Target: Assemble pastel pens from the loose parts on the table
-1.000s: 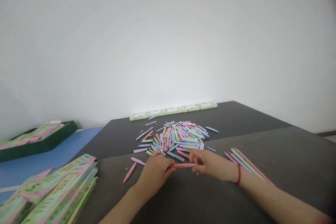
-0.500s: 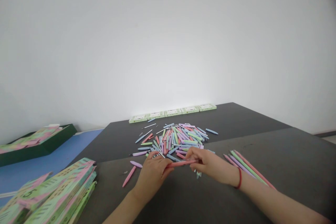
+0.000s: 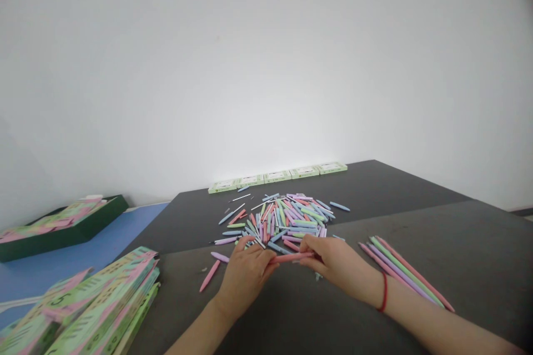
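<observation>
My left hand [image 3: 245,272] and my right hand [image 3: 333,263] grip the two ends of one pink pen [image 3: 290,257], held level just above the dark table [image 3: 458,233]. Both hands have their fingers closed round it. A red band circles my right wrist. Just beyond the hands lies a loose heap of pastel pen parts [image 3: 283,219] in pink, blue, green and purple. To the right of my right forearm, a few long pens [image 3: 400,272] lie side by side. A pink pen part [image 3: 209,275] lies to the left of my left hand.
A stack of pink and green printed cards [image 3: 91,305] sits at the lower left. A dark green tray [image 3: 62,224] with more cards rests on a blue surface at the far left. A row of pale green boxes [image 3: 277,176] lines the table's far edge by the white wall.
The hands have stayed together on the pink pen, shifting only slightly. The view has moved a little.
</observation>
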`<move>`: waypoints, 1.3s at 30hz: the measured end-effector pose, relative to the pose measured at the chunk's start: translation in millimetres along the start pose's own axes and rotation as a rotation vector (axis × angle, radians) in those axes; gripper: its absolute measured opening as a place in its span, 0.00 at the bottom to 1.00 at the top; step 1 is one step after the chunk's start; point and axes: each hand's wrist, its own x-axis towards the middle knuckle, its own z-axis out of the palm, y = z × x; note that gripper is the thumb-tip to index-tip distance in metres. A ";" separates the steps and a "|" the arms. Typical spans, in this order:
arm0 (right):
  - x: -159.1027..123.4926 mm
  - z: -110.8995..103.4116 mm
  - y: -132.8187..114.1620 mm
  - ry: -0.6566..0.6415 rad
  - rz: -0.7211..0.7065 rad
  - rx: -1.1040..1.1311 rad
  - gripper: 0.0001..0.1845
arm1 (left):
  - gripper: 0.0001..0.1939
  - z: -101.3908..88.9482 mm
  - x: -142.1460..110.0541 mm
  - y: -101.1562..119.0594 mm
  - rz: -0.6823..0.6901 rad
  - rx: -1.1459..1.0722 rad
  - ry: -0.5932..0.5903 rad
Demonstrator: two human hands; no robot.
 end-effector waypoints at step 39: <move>8.5 25.8 23.2 -0.077 0.394 1.946 0.23 | 0.25 29.0 4.0 23.7 -0.641 -1.316 -0.068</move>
